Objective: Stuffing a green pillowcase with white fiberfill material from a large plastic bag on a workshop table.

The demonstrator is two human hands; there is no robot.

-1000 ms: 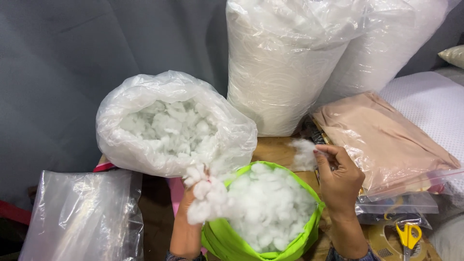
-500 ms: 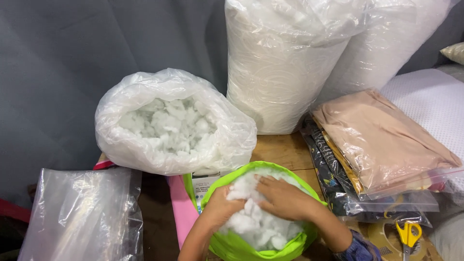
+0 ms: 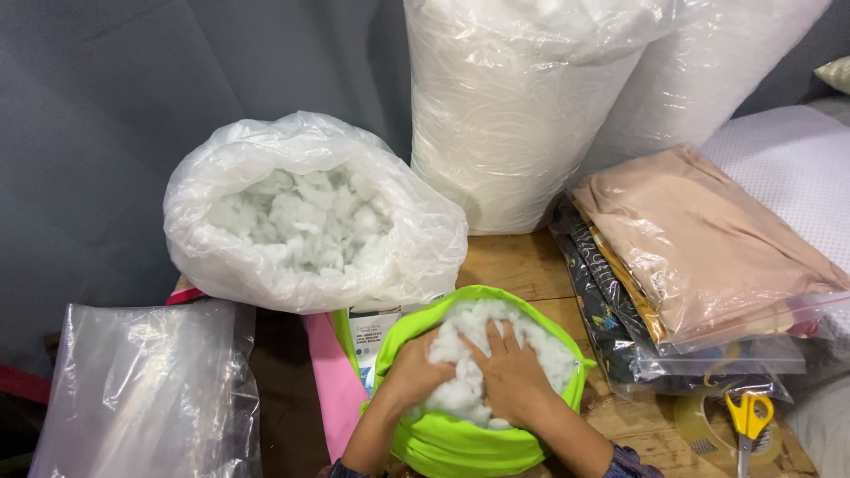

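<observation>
So from the head cam, both your hands are down inside the lime green fabric cover (image 3: 460, 438), which sits right in front of you at the near edge of the wooden table (image 3: 518, 265), mouth pointing up. Your left hand (image 3: 416, 372) is curled into the white stuffing (image 3: 474, 329) on the left side of the opening, fingers closed around a clump of it, while your right hand (image 3: 512, 376) lies flat and spread on top of the fill, palm down, fingers pointing away from you toward the far rim. The 2 hands are touching or nearly so in the middle, and both are about equally deep in, so neither is really nearer. No real long axis here, the opening is roundish and the stuffing sits straight below your palms. The supply, an open clear plastic bag of fluff (image 3: 305, 217), is up and to the left, just beyond the cover's far rim, on your left hand's side. Also around: 2 tall wrapped rolls of batting (image 3: 513, 115) behind, bagged folded fabrics (image 3: 699, 248) on the right, yellow-handled scissors (image 3: 748, 416) at the lower right, an empty clear bag (image 3: 146, 389) on the left.
</observation>
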